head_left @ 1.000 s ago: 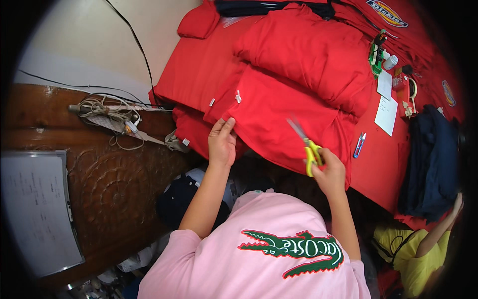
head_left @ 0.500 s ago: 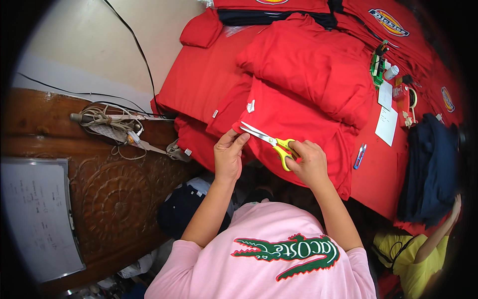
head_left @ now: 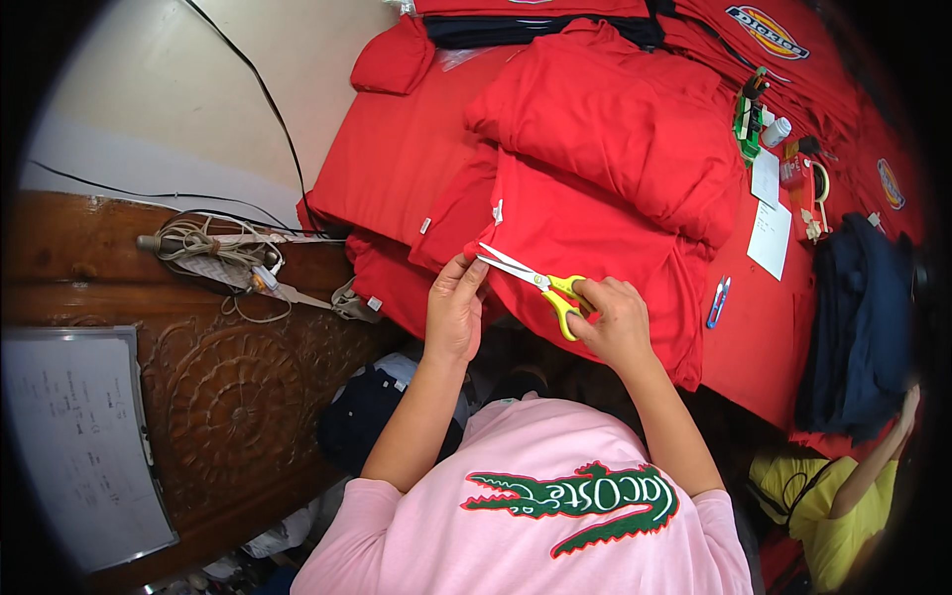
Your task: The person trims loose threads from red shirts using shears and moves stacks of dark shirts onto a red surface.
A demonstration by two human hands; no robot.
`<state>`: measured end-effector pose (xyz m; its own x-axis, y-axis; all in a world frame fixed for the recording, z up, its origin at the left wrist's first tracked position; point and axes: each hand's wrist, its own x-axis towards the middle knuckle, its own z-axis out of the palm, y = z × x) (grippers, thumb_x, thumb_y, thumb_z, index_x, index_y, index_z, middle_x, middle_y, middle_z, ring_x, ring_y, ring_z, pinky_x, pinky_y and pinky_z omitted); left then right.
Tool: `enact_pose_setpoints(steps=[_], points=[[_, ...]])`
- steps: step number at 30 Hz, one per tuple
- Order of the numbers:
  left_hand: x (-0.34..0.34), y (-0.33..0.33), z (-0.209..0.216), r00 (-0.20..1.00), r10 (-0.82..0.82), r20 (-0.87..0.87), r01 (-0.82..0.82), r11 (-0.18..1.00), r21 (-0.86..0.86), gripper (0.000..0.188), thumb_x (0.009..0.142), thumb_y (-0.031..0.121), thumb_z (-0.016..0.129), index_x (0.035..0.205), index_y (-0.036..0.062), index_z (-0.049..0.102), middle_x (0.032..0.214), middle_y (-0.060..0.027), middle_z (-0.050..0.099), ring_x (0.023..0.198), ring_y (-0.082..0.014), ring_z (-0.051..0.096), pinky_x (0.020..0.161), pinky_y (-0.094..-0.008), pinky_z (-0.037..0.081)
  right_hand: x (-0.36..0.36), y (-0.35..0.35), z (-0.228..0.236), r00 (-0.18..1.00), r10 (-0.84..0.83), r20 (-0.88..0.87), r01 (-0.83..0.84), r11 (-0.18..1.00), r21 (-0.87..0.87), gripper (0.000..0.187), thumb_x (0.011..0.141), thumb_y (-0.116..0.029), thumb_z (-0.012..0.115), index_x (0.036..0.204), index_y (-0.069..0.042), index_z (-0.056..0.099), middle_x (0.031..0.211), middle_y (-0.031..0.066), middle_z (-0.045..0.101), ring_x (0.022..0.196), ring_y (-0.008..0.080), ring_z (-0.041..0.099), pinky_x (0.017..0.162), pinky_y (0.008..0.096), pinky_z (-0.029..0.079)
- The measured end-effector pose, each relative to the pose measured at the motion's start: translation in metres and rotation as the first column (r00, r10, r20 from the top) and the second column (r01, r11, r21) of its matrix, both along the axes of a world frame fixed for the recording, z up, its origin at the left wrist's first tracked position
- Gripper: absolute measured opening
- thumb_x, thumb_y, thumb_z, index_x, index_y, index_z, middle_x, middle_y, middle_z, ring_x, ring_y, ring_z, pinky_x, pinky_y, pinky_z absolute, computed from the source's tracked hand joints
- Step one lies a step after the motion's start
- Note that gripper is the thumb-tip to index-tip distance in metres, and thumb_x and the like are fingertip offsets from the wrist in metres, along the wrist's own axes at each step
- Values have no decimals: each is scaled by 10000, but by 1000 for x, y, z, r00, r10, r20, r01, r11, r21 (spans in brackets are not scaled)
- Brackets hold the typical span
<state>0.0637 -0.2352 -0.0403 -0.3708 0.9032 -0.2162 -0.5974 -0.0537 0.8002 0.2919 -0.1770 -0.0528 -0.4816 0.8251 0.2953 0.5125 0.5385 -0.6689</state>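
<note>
My right hand (head_left: 612,320) grips yellow-handled scissors (head_left: 540,281), its fingers through the loops. The blades are parted and point left to the edge of a red garment (head_left: 585,243) at the table's front. Close by the blade tips, my left hand (head_left: 455,309) pinches that edge between thumb and fingers. What lies right between the blades is too small to make out. A small white label (head_left: 498,212) shows on the red cloth just above the scissors. Behind, a thick folded red garment (head_left: 605,129) lies on top of the pile.
Blue thread snips (head_left: 718,303), white papers (head_left: 769,241) and a tape roll (head_left: 819,184) lie to the right. Dark blue folded garments (head_left: 859,327) hang near a co-worker in yellow (head_left: 838,506). Coiled cables (head_left: 213,243) and a whiteboard (head_left: 84,446) are on the left.
Both hands and the scissors stay in nearly the same place. The view has shifted slightly, and the small white label on the cloth looks narrower.
</note>
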Motion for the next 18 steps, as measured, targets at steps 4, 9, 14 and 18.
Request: enact_pose_setpoints(steps=[4, 9, 14, 18], points=[[-2, -3, 2, 999, 1, -32, -2, 1000, -20, 171, 1025, 95, 657, 1179, 62, 720, 1163, -37, 730, 1099, -124, 657, 990, -312, 497, 1, 0, -3, 1000, -12, 0, 12, 999, 50, 258, 735, -177, 815, 956, -95, 711, 700, 38, 625, 707, 234, 601, 666, 391, 447], [-5, -6, -3, 1000, 6, -15, -7, 999, -36, 170, 1009, 92, 680, 1168, 66, 731, 1113, -20, 741, 1015, -106, 663, 960, -301, 498, 3, -3, -6, 1000, -19, 1, 18, 998, 61, 241, 739, -162, 814, 940, -81, 711, 690, 49, 610, 669, 239, 587, 653, 388, 443], [-5, -8, -3, 1000, 13, -22, -13, 1000, -28, 159, 998, 98, 699, 1149, 69, 738, 1073, -12, 746, 955, -94, 661, 934, -292, 498, 4, -8, -10, 998, -59, -20, 60, 998, 21, 226, 738, -159, 814, 915, -72, 705, 682, 61, 597, 643, 255, 575, 648, 385, 443], [-7, -9, -2, 999, 22, -27, -23, 1000, -13, 149, 996, 107, 705, 1135, 66, 741, 1059, -19, 749, 953, -103, 665, 930, -295, 501, 4, -10, -20, 992, -122, -46, 118, 991, -65, 235, 737, -164, 818, 904, -62, 687, 676, 70, 588, 633, 263, 566, 641, 380, 433]])
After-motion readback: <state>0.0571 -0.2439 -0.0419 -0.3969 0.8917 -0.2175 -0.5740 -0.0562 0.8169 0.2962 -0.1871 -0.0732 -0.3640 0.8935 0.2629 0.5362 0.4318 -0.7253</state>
